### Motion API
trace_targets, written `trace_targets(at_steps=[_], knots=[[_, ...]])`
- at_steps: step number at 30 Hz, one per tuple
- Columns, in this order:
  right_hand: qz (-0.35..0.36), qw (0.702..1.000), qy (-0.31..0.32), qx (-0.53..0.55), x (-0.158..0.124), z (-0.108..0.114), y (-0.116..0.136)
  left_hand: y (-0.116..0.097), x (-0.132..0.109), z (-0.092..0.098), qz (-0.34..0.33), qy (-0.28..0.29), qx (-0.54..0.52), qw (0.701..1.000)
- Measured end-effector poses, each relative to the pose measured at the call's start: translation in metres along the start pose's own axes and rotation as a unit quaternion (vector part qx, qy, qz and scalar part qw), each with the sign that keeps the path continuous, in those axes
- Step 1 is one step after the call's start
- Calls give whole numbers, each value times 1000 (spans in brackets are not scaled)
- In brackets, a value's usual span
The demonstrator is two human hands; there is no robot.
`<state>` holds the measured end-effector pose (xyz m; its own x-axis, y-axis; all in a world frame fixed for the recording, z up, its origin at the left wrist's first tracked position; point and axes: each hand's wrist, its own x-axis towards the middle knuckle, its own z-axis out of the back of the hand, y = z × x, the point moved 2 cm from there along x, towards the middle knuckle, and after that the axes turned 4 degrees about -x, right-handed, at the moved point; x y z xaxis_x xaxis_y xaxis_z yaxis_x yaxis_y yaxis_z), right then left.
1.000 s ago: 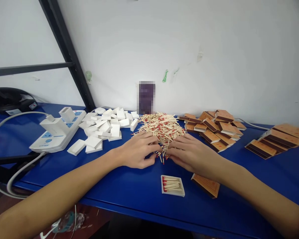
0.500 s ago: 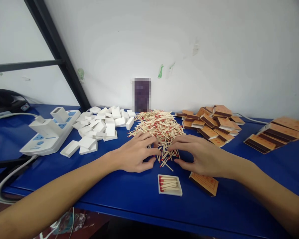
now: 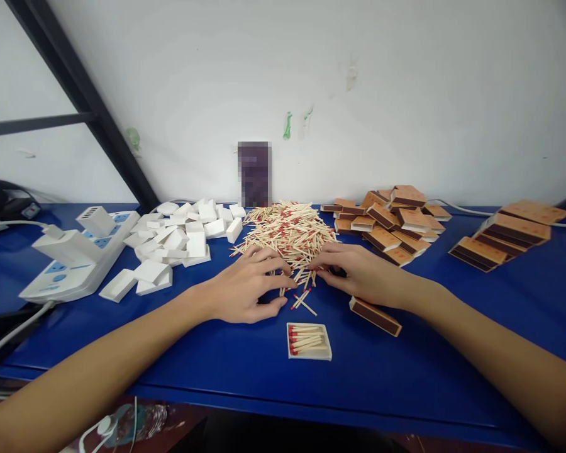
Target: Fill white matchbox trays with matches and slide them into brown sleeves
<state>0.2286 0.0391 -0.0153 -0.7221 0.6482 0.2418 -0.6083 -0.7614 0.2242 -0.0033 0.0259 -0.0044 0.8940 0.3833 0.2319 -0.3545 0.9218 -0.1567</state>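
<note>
A loose pile of red-tipped matches (image 3: 287,231) lies on the blue table (image 3: 217,358). My left hand (image 3: 248,288) rests at the pile's near edge, fingers curled and thumb tucked under, pinching a few matches. My right hand (image 3: 358,274) faces it from the right, its fingertips closed on matches at the same edge. A few stray matches (image 3: 302,303) lie between the hands. A white tray with a few matches in it (image 3: 309,341) sits just in front. An orange matchbox sleeve (image 3: 375,316) lies on its side under my right wrist.
A heap of empty white trays (image 3: 179,239) lies to the left, with a white power strip (image 3: 70,261) and plugs beyond it. Orange sleeves (image 3: 391,220) are piled at the right, and more are stacked at the far right (image 3: 500,242). A blurred dark object (image 3: 255,173) leans on the wall.
Both hands have stayed at the pile's near edge, raking matches toward me. My right hand drew back toward the pile, uncovering the orange sleeve. The view shifted slightly right and down.
</note>
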Motion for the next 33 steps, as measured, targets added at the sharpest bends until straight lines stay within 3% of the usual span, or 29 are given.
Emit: trace_targets(at_steps=[6,11,16,19,21,24,26,30,33], knots=[[-6,1000,-25,18,0,10,-3,0,0,2,10,-36,-13,999],[-1,999,-33,29,-7,32,17,-7,2,6,-30,-30,-39,998],[-96,984,143,49,-18,43,41,-20,3,5,-70,-18,-52,996],[-173,951,242,83,-26,45,38,-26,3,1,-95,-37,-38,994],[-213,935,272,79,-31,47,29,-26,4,0,-96,-55,-18,994],[-217,947,236,29,-34,51,16,-20,4,-1,-60,-76,2,995],[-182,966,183,7,-31,53,17,-14,4,0,-32,-83,2,996],[-75,994,72,-32,-15,41,39,-8,4,0,-1,-62,-9,998],[-39,998,48,-13,-6,23,54,-6,4,-1,14,-46,-8,999]])
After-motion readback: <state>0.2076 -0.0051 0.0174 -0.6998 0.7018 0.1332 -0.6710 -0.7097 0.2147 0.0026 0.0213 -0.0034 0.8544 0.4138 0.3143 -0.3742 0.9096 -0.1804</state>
